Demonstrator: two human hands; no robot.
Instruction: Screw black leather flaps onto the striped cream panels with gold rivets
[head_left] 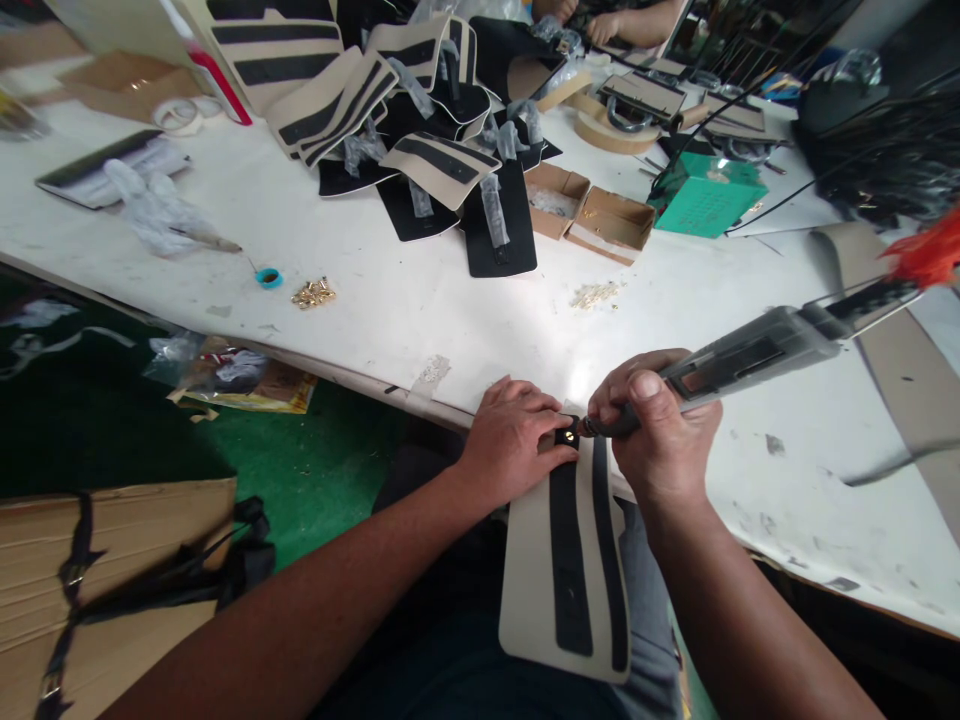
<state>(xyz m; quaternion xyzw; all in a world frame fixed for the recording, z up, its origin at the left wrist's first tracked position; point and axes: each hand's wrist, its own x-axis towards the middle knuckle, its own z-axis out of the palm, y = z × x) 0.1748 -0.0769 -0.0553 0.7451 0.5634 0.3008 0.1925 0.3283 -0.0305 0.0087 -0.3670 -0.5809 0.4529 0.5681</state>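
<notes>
Head view: right hand (pixel 667 430) gripped driver (pixel 742 358) at screw (pixel 570 437); left hand (pixel 517 435) held panel (pixel 529 590). Screw was in, tightness unclear; gold fasteners (pixel 313 293) lay loose.

Green box (pixel 709 197) as reference. Tan tape roll (pixel 613 137) near, left and beyond it; black plastic heap (pixel 874 150) to its right; white tape (pixel 176 116) well left; brown cardboard (pixel 161 512) lower, far left.

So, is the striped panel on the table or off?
Mostly off: the striped panel extends beyond the table over the person's lap, its far end held by the left hand.
</notes>
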